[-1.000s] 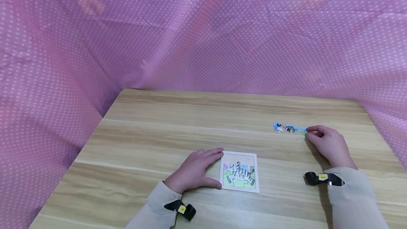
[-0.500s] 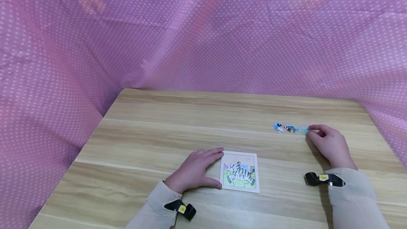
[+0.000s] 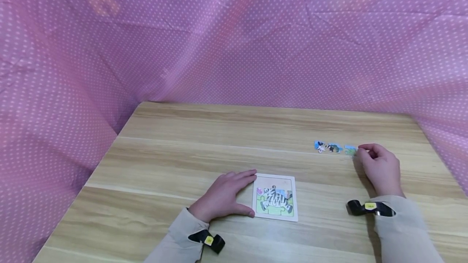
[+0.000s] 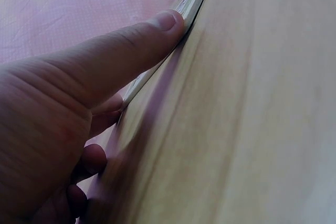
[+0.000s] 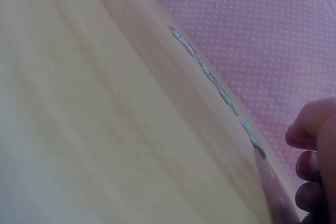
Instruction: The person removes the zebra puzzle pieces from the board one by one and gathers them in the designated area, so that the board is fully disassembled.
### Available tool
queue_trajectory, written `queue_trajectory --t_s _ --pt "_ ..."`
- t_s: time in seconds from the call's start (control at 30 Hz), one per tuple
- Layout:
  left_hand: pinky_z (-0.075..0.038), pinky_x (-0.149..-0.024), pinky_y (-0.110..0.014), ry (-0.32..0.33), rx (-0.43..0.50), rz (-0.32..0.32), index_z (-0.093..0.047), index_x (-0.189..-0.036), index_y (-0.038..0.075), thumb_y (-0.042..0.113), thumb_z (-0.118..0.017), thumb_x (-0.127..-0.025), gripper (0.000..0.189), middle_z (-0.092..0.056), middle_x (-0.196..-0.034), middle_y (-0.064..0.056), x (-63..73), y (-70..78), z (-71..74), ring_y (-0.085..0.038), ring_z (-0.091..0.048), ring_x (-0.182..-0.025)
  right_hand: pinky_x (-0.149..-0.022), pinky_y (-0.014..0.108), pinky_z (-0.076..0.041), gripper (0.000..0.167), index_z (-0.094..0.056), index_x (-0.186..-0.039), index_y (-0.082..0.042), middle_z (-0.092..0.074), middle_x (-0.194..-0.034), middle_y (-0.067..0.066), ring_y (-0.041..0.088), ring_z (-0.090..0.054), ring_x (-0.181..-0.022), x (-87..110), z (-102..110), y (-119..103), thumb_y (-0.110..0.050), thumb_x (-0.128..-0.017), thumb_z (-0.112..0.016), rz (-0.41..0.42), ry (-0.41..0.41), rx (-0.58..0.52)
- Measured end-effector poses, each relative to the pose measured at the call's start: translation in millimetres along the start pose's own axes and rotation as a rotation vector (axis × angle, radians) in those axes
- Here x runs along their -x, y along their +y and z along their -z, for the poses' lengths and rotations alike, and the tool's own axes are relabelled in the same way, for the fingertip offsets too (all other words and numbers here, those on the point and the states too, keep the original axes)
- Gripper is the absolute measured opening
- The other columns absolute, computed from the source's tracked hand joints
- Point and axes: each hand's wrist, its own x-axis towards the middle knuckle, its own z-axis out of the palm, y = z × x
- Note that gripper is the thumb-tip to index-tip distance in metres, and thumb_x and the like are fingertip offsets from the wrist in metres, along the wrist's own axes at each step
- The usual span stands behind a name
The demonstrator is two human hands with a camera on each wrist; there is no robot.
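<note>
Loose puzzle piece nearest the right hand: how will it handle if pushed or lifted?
The nearest piece is probably light, being small and thin. Lying flat, it should slide rather than roll or tip. Its low edge in the right-wrist view may make it awkward to pinch off the table.

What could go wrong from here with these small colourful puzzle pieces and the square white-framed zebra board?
The right hand is beside the thin blue-and-green puzzle piece and might nudge it. The left hand touches the edge of the zebra board, so a push could slide it across the pale wooden table.
</note>
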Motion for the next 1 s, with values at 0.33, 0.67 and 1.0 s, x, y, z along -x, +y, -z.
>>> queue_trajectory --t_s 0.33,0.67,1.0 --pt "-0.031 -0.115 -0.044 0.001 0.005 0.002 -0.044 -0.153 0.022 0.066 -0.079 -0.071 0.100 -0.032 -0.161 0.014 0.7 -0.7 -0.8 -0.020 -0.041 -0.140 -0.063 0.029 -0.036 0.033 -0.072 -0.110 -0.005 -0.061 -0.085 0.009 0.019 -0.049 -0.075 3.8 -1.7 -1.0 -0.028 -0.098 -0.052 0.057 0.067 0.083" --pt "-0.030 -0.116 -0.045 0.001 0.003 0.007 -0.044 -0.153 0.022 0.065 -0.080 -0.070 0.100 -0.032 -0.161 0.014 0.2 -0.6 -1.5 -0.020 -0.040 -0.141 -0.054 0.029 -0.034 0.027 -0.073 -0.107 -0.005 -0.057 -0.072 0.006 0.020 -0.047 -0.062 3.6 -7.0 -1.3 -0.024 -0.097 -0.056 0.185 0.163 0.159" --pt "-0.031 -0.114 -0.045 0.005 0.001 0.003 -0.045 -0.153 0.021 0.065 -0.080 -0.071 0.100 -0.033 -0.161 0.013 0.2 0.1 -0.5 -0.021 -0.041 -0.140 -0.051 0.019 -0.038 0.026 -0.072 -0.108 -0.004 -0.057 -0.068 -0.011 0.005 -0.048 -0.058 15.4 -12.1 -27.7 -0.025 -0.097 -0.064 0.037 0.092 -0.279"
